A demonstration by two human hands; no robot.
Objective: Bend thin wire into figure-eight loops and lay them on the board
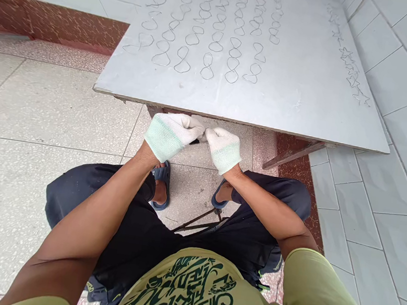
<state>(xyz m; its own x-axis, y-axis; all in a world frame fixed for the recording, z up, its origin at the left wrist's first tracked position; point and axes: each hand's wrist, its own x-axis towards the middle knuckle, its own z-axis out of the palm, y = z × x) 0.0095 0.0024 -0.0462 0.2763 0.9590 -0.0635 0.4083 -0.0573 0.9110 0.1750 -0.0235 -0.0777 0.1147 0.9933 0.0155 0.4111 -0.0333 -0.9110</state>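
My left hand (176, 133), in a white knit glove with a pale green cuff, is closed in a pinch just in front of the table's near edge. My right hand (223, 147), gloved the same way, pinches too, its fingertips meeting those of the left. A small dark piece (194, 142) shows under the left fingertips; its kind is hidden. What looks like a thin wire (208, 148) curves faintly below the right fingertips. Beyond my hands, rows of thin wire figure-eights (207, 67) lie on the grey tabletop (290, 99).
Several wire star shapes (351, 70) lie in a line along the table's right side. A tiled wall (397, 149) stands close on the right. Below the tabletop is a slanted table leg (294, 155). My slippered feet (161, 192) rest on the speckled floor (60, 117).
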